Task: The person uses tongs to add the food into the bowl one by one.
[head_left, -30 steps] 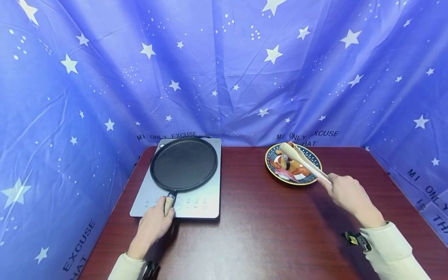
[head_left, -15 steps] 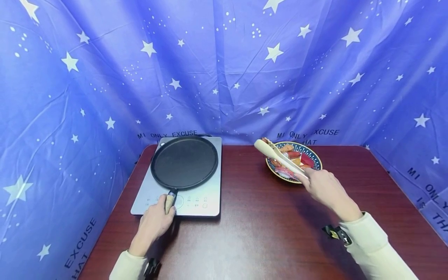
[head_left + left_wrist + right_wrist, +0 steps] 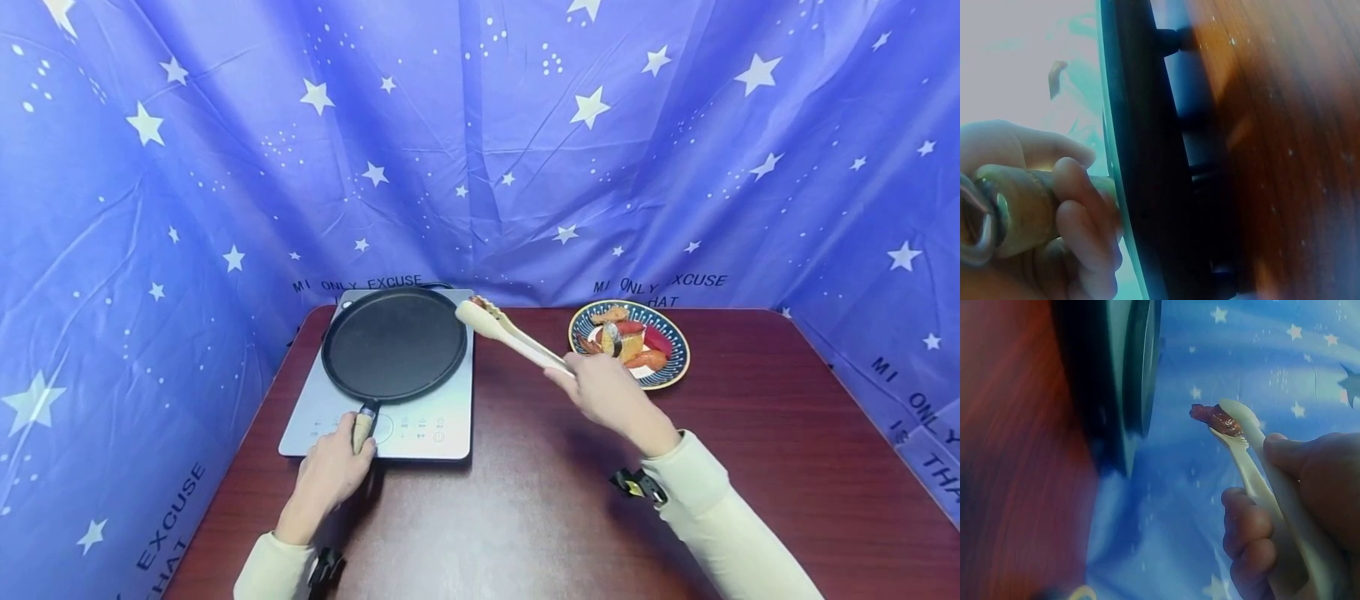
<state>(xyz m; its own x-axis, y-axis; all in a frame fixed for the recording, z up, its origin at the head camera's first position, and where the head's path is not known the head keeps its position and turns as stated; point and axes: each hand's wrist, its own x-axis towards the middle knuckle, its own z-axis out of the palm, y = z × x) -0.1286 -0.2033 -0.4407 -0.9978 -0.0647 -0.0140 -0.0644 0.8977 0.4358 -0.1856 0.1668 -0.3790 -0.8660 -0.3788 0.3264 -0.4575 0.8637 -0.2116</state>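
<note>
My left hand (image 3: 330, 473) grips the wooden handle (image 3: 1025, 203) of a flat black frying pan (image 3: 393, 346), which sits on a silver induction cooktop (image 3: 450, 400). Cream-coloured tongs (image 3: 517, 340) are in my right hand (image 3: 611, 402), fingers and thumb on opposite arms. Pinched between the tong tips is a glossy reddish-brown piece of food (image 3: 1215, 419). In the head view those tips overlap the pan's right edge, and the piece is mostly hidden behind them.
A blue-patterned plate (image 3: 679, 367) with a yellow rim stands at the back right, holding several food pieces. The dark red table (image 3: 517, 517) runs back to a blue starry curtain (image 3: 465, 150), which also hangs at both sides.
My right hand has carried the tongs and the food piece leftward from over the plate to the pan's right edge. The left hand keeps its hold on the handle.
</note>
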